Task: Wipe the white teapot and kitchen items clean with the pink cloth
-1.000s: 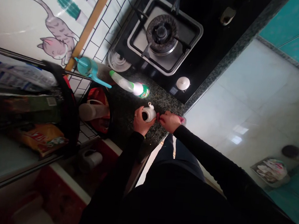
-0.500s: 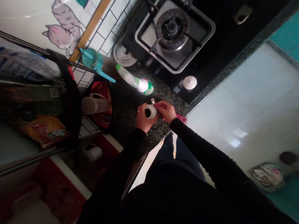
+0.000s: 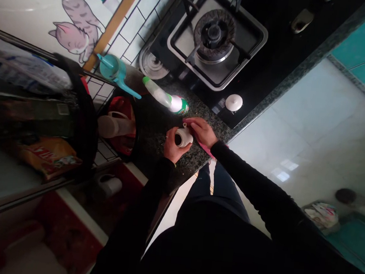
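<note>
Since half a second ago the right hand [image 3: 203,131] has slid further over the small white pot [image 3: 184,137], its fingers now lying across the spout end, and the pink cloth [image 3: 207,148] shows only as a strip under the wrist.

The left hand [image 3: 171,143] cups the pot from the near side, fingers wrapped round its body, holding it tipped just above the counter [image 3: 153,127] close to its front edge. The right hand is closed loosely on the cloth and pressed against the pot. Wiping the pot's outside looks to be the step in hand. Reaching the covered side would call for the left hand to turn the pot while the cloth stays pressed to it.

Just beyond the hands a green-and-white bottle [image 3: 166,100] lies on its side, near enough for a sweeping elbow or cloth to nudge it. Toward the counter's left edge stand a red basket [image 3: 123,125] and a teal jug [image 3: 114,69]. Farther back sit a white knob [image 3: 234,102] and the stove burner [image 3: 214,31].
</note>
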Tool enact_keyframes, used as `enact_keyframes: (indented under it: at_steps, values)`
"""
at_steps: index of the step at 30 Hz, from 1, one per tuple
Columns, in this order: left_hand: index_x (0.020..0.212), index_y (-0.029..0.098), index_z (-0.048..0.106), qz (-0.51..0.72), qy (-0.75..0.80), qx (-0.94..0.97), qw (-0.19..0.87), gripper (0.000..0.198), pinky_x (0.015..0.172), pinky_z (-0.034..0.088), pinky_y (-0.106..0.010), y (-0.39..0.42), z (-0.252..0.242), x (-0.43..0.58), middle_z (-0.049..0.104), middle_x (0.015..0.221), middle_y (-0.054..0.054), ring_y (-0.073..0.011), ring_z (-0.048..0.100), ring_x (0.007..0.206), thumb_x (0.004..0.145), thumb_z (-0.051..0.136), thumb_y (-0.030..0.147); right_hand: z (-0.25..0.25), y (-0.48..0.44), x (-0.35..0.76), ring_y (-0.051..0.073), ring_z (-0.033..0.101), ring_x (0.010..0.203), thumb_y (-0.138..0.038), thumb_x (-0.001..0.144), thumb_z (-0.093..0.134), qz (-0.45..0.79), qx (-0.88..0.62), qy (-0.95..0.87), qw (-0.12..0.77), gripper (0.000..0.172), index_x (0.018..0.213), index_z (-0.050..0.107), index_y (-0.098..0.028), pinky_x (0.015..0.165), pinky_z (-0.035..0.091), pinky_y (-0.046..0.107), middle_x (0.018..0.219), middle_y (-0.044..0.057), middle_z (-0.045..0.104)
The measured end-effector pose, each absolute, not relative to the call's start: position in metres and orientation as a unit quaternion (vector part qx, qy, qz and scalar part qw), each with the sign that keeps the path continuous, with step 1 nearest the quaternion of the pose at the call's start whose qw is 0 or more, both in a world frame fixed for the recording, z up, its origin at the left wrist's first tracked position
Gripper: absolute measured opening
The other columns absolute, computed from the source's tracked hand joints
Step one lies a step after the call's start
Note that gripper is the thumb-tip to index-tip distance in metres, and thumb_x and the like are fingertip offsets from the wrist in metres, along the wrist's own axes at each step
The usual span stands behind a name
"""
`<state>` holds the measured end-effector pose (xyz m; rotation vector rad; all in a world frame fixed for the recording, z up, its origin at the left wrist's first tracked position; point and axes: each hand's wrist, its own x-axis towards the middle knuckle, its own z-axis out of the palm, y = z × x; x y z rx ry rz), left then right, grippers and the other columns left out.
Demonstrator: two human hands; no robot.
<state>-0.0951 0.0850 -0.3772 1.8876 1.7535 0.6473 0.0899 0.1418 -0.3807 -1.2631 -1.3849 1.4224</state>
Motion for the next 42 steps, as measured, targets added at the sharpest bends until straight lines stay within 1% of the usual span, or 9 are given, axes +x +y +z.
enact_keyframes:
  at_steps: [2, 5, 9, 13, 18, 22, 29, 35, 42]
  values:
    - [0.134, 0.019, 0.051, 0.231, 0.636, 0.694, 0.248, 0.081, 0.109, 0.052, -0.048, 0.085, -0.376, -0.093, 0.062, 0.128, -0.015, -0.0335, 0.062, 0.126, 0.066, 0.093, 0.031, -0.387, 0.132, 0.076, 0.019, 0.063, 0.128, -0.034, 0.108, 0.037, 0.572, -0.453, -0.534, 0.427, 0.041, 0.123, 0.073, -0.021, 0.119, 0.044, 0.037, 0.130, 0.007, 0.074]
    - [0.134, 0.020, 0.052, 0.221, 0.652, 0.679, 0.255, 0.083, 0.107, 0.053, -0.046, 0.084, -0.376, -0.089, 0.062, 0.129, -0.015, -0.0327, 0.062, 0.125, 0.063, 0.094, 0.030, -0.403, 0.106, 0.057, 0.021, 0.056, 0.139, -0.039, 0.108, 0.037, 0.551, -0.496, -0.498, 0.450, 0.046, 0.139, 0.065, -0.021, 0.125, 0.039, 0.041, 0.143, 0.009, 0.066]
    - [0.137, 0.017, 0.051, 0.243, 0.687, 0.641, 0.240, 0.086, 0.107, 0.053, -0.047, 0.083, -0.381, -0.085, 0.061, 0.132, -0.018, -0.0349, 0.062, 0.126, 0.064, 0.093, 0.035, -0.420, 0.074, 0.049, 0.025, 0.051, 0.146, -0.032, 0.104, 0.041, 0.523, -0.592, -0.478, 0.384, 0.052, 0.152, 0.054, -0.017, 0.128, 0.038, 0.047, 0.153, 0.014, 0.058]
    - [0.138, 0.017, 0.050, 0.250, 0.684, 0.638, 0.249, 0.087, 0.110, 0.050, -0.048, 0.083, -0.382, -0.086, 0.060, 0.132, -0.018, -0.0352, 0.061, 0.127, 0.064, 0.093, 0.037, -0.415, 0.062, 0.067, 0.027, 0.057, 0.138, -0.020, 0.099, 0.042, 0.485, -0.600, -0.539, 0.339, 0.050, 0.145, 0.061, -0.014, 0.124, 0.043, 0.048, 0.146, 0.018, 0.061]
    - [0.135, 0.019, 0.052, 0.257, 0.683, 0.634, 0.258, 0.082, 0.107, 0.052, -0.048, 0.085, -0.379, -0.088, 0.061, 0.129, -0.016, -0.0335, 0.063, 0.124, 0.066, 0.092, 0.037, -0.389, 0.075, 0.093, 0.024, 0.064, 0.122, -0.019, 0.099, 0.047, 0.459, -0.563, -0.590, 0.353, 0.042, 0.133, 0.071, -0.022, 0.115, 0.051, 0.043, 0.128, 0.012, 0.068]
    - [0.132, 0.021, 0.053, 0.254, 0.686, 0.631, 0.259, 0.080, 0.101, 0.055, -0.046, 0.086, -0.379, -0.086, 0.063, 0.125, -0.014, -0.0324, 0.064, 0.121, 0.065, 0.092, 0.038, -0.383, 0.091, 0.085, 0.022, 0.063, 0.122, -0.027, 0.103, 0.051, 0.466, -0.558, -0.585, 0.360, 0.036, 0.130, 0.073, -0.024, 0.114, 0.051, 0.039, 0.127, 0.011, 0.065]
    - [0.134, 0.018, 0.052, 0.250, 0.701, 0.620, 0.248, 0.082, 0.105, 0.052, -0.046, 0.088, -0.377, -0.083, 0.062, 0.130, -0.017, -0.0331, 0.063, 0.124, 0.066, 0.092, 0.038, -0.405, 0.096, 0.073, 0.021, 0.064, 0.122, -0.017, 0.099, 0.048, 0.477, -0.580, -0.537, 0.385, 0.036, 0.120, 0.076, -0.019, 0.116, 0.048, 0.037, 0.127, 0.012, 0.070]
    - [0.134, 0.017, 0.052, 0.242, 0.696, 0.626, 0.255, 0.082, 0.107, 0.051, -0.045, 0.087, -0.375, -0.083, 0.062, 0.129, -0.017, -0.0332, 0.063, 0.123, 0.065, 0.092, 0.034, -0.403, 0.096, 0.077, 0.021, 0.068, 0.115, -0.015, 0.095, 0.048, 0.483, -0.625, -0.517, 0.330, 0.036, 0.115, 0.077, -0.020, 0.112, 0.051, 0.039, 0.119, 0.009, 0.075]
    - [0.133, 0.018, 0.052, 0.238, 0.695, 0.629, 0.255, 0.080, 0.100, 0.055, -0.044, 0.088, -0.377, -0.082, 0.062, 0.125, -0.016, -0.0321, 0.065, 0.118, 0.065, 0.090, 0.039, -0.391, 0.100, 0.072, 0.022, 0.065, 0.120, -0.016, 0.097, 0.046, 0.441, -0.571, -0.577, 0.384, 0.037, 0.118, 0.077, -0.017, 0.112, 0.050, 0.035, 0.123, 0.013, 0.070]
